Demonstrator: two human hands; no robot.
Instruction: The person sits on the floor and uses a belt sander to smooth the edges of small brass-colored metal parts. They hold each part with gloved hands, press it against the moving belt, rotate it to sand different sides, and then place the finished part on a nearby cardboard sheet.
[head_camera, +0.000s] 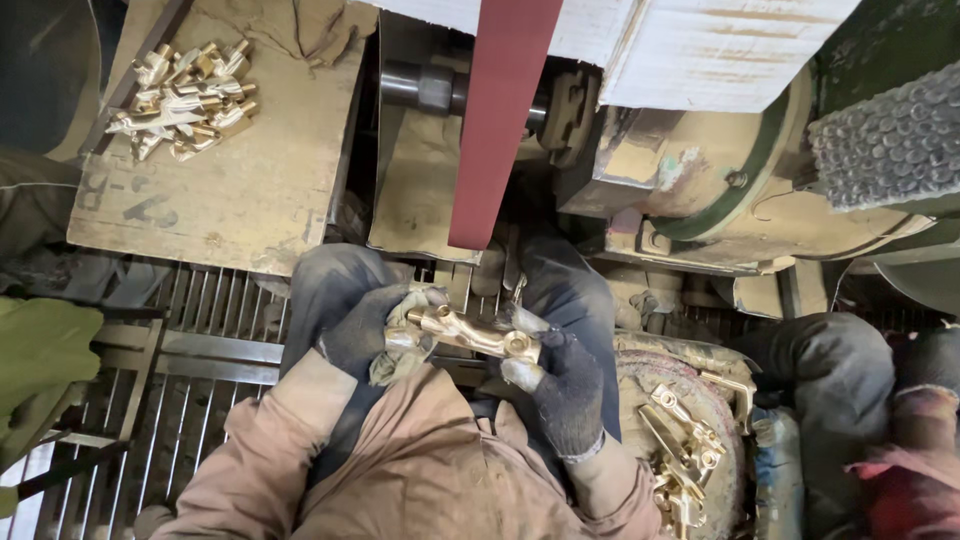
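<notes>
Now, both hands: gloved, clamped on one brass faucet body (470, 333) just below the red sanding belt (497, 120).
Left hand (375, 335): grips its left end through a rag.
Right hand (560, 385): fingers closed at the right end.
Long axis: left-right, tilted.
Cardboard (230, 190): heap of polished fittings (185, 98).
Right basin (665, 395): more brass castings (685, 455).

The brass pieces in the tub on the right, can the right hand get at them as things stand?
Probably not at once: the right hand is gripping the brass fitting. The brass pieces lie uncovered beside that forearm.

Metal-polishing workshop: sanding belt (500, 110), brass fittings (185, 95)
</notes>
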